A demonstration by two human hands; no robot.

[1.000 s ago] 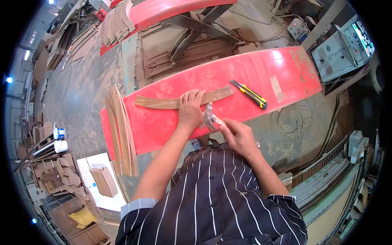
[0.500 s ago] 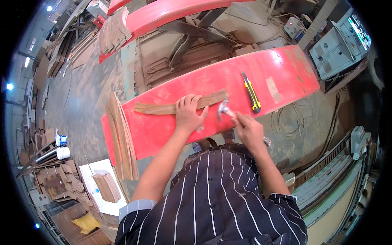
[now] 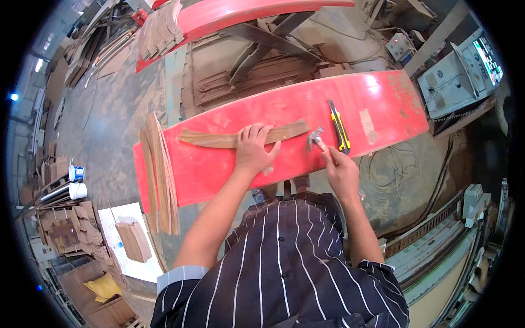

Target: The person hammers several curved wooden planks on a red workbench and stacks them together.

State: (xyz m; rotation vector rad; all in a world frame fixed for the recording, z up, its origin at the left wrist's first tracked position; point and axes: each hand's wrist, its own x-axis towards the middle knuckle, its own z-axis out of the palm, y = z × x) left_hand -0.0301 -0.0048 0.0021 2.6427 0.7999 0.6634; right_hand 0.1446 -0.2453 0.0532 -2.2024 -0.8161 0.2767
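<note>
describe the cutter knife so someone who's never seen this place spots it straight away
Find the long red board in front of the striped shirt. Right of its middle, beside the hammer held in the right hand, lies the cutter knife. Its yellow-and-black handle sets it apart from the silver-headed hammer and brown wood strip.

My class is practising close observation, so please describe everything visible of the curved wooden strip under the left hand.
The curved wooden strip is long, narrow and brown, with streaky grain along its length; it looks like one piece of wood. It lies on the red work surface, bowed toward the person, its ends curving away. The left hand rests across it near the middle, hiding that part. Its right end lies close to the claw hammer, apparently without touching it.
</note>
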